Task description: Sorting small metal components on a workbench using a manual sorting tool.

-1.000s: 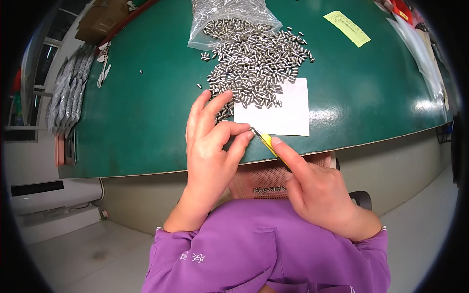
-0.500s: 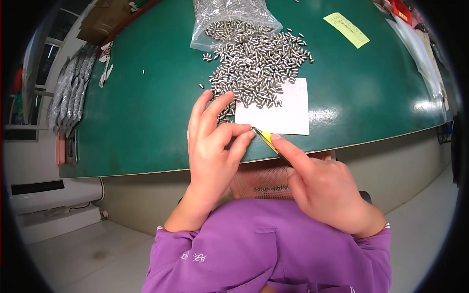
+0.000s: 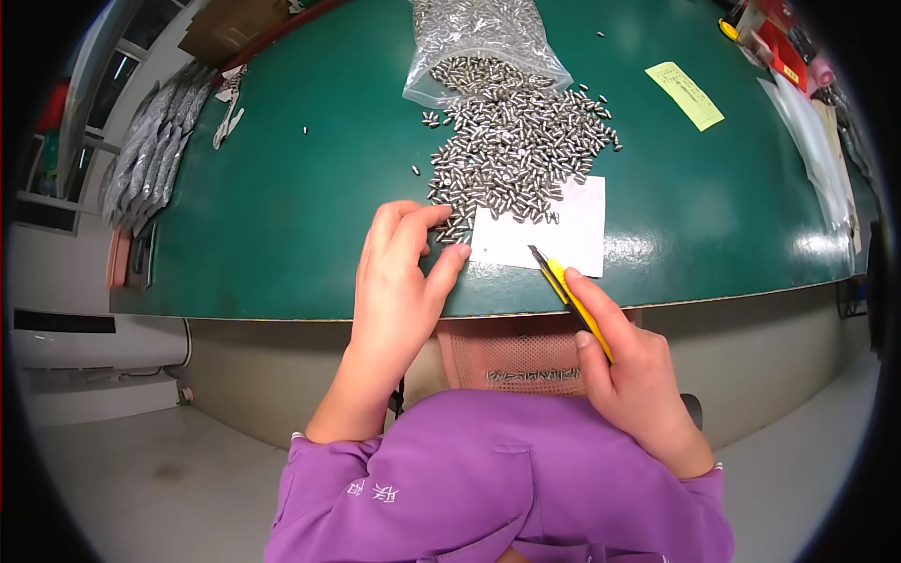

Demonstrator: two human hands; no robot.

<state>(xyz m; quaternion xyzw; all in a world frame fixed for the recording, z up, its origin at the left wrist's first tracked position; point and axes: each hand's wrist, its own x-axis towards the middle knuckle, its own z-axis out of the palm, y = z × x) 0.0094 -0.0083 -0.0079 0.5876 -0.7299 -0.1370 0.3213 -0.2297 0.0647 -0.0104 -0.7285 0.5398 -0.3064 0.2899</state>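
Observation:
A yellow and black utility knife (image 3: 572, 300) is gripped in my right hand (image 3: 633, 371), its forefinger laid along the body. The knife tip points at the white paper (image 3: 580, 239). At the lower left edge of a pile of small metal pins (image 3: 521, 150), my left hand (image 3: 399, 263) reaches in with thumb and fingers apart. Its fingertips are beside the nearest pins; whether they touch one I cannot tell. The pile spills from a clear plastic bag (image 3: 483, 38) and partly covers the paper.
Below the table edge sits a pink mesh basket (image 3: 511, 352) with several small pieces in it. Filled plastic bags (image 3: 160, 150) stand at the left of the green table (image 3: 282, 225). A yellow slip (image 3: 685, 96) and clear plastic sheets (image 3: 815, 159) lie to the right.
My left hand has moved from the knife tip to the pile's edge, its thumb and forefinger now parted. My right hand has drawn the knife away to the right. The view has shifted slightly.

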